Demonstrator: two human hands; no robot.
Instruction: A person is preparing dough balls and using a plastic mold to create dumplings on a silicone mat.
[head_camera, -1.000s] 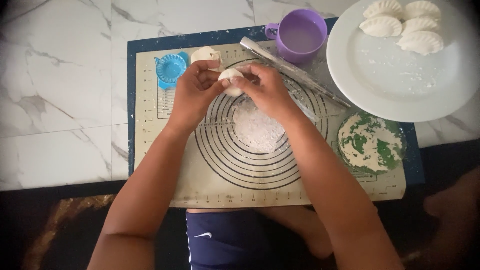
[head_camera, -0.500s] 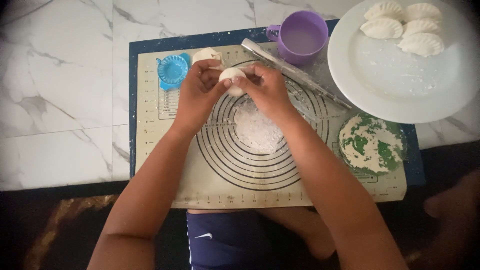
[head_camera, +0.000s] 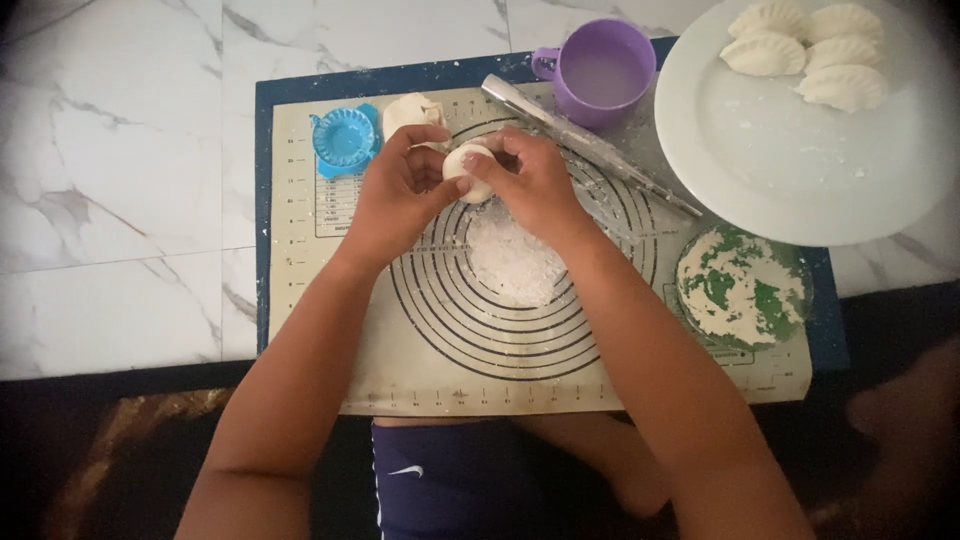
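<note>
Both hands hold one small round piece of white dough (head_camera: 467, 165) above the far part of a beige baking mat (head_camera: 330, 330) printed with dark rings. My left hand (head_camera: 395, 195) pinches its left edge, and my right hand (head_camera: 530, 180) curls over its right side. A patch of white flour (head_camera: 515, 262) lies on the mat just below the hands. A lump of dough (head_camera: 410, 110) sits on the mat beyond my left hand, next to a blue round dumpling press (head_camera: 343, 137).
A metal rolling pin (head_camera: 600, 150) lies slanted on the mat's far right. A purple mug (head_camera: 605, 70) stands behind it. A white plate (head_camera: 770, 170) with several folded dumplings (head_camera: 805, 50) is at far right. A green floured dish (head_camera: 742, 287) sits near right. White marble floor lies to the left.
The hands stay in the same spot; the fingers shift slightly around the dough piece, working its edge.
</note>
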